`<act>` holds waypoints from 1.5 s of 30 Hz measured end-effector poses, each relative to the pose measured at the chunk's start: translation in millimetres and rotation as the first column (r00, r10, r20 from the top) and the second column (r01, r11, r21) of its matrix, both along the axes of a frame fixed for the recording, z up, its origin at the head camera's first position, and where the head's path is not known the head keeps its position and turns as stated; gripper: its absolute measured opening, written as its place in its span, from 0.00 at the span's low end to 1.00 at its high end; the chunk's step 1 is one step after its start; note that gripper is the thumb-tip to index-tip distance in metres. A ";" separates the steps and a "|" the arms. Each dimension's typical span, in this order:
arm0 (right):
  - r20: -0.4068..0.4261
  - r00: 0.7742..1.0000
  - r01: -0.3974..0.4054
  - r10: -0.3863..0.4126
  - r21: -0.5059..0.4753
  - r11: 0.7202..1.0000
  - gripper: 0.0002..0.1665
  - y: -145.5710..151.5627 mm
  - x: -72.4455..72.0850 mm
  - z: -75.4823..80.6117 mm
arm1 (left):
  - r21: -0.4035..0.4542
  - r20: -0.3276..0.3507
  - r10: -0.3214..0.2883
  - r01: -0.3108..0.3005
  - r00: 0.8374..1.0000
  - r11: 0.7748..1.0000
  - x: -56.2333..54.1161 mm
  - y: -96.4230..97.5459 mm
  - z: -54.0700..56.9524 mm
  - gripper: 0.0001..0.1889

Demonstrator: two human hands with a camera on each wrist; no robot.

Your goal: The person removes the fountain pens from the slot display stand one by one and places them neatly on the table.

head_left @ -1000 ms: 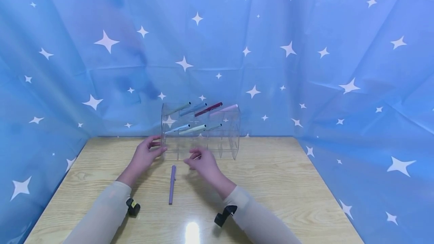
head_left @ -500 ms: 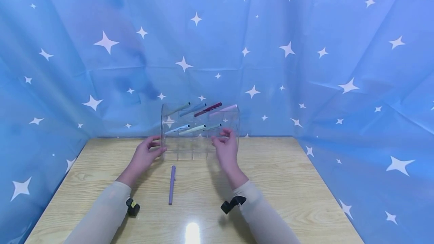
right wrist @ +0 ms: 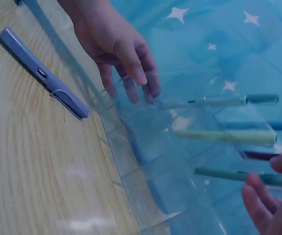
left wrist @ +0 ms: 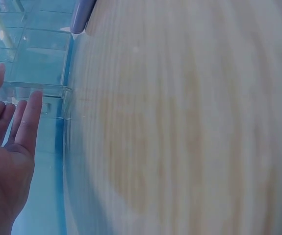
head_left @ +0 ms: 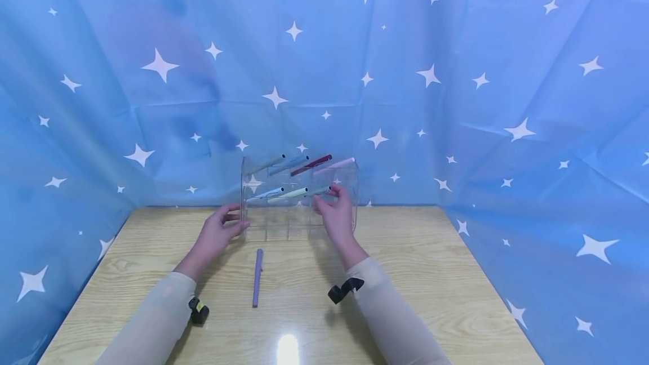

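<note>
Rack (head_left: 277, 217), clear, on table (head_left: 421, 286): 7 pens (head_left: 311, 165). Purple pen (head_left: 257, 278): 1, loose before rack. Left hand (head_left: 215, 232): unclenched, touching rack's left end. Right hand (head_left: 338, 216): at green pen (right wrist: 219, 173); grip cannot be told. Risk: sideways knock from it could dislodge neighbouring pens.

A person wearing a plain long-sleeved top is seen by the arms and hands. The left sleeve (head_left: 152, 323) and the right sleeve (head_left: 394, 314) are a pale, greyish off-white, with smooth, unpatterned cloth, fairly close-fitting, and simple cuffs that stop short of the wrists. Beyond them, the left hand (head_left: 215, 234) and the right hand (head_left: 338, 219) are bare. Near each cuff, on the inner side, sits a small matte-black wrist camera: the left camera (head_left: 199, 311) is compact and blocky, bearing a little yellow marking; the right camera (head_left: 337, 294) juts out on a short, curved black mount.
</note>
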State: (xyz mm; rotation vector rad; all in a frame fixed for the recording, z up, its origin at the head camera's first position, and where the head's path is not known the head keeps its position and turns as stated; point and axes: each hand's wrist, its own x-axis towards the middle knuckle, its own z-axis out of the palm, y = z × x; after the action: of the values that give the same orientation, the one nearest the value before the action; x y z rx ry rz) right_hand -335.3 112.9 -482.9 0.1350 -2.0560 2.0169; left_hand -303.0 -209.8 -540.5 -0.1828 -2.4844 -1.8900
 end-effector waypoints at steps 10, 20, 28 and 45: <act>-0.002 0.995 -0.100 0.100 0.081 0.992 0.24 -0.5 -8.8 -0.4 | 0.013 0.000 -0.004 0.004 1.000 1.000 -0.6 0.0 -1.2 0.36; 0.036 0.988 -0.157 0.153 0.114 0.981 0.18 -1.9 -14.4 -2.1 | -0.013 0.007 -0.003 0.003 1.000 1.000 1.1 1.6 -0.8 0.36; 0.038 0.984 -0.180 0.176 0.171 0.969 0.16 0.1 -16.9 -2.8 | -0.031 0.011 0.002 -0.001 1.000 1.000 -0.2 0.0 -2.7 0.35; -0.045 0.994 -0.093 0.095 0.051 0.994 0.15 6.7 -15.0 -0.8 | -0.035 0.009 0.003 -0.002 1.000 0.999 -1.0 -0.2 -3.3 0.35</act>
State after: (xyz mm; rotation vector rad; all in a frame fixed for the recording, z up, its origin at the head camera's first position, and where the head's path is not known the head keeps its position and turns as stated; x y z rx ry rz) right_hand -350.3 119.6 -483.7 0.2909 -2.1072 1.9979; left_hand -304.1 -210.0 -543.8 -0.1723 -2.5234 -1.8517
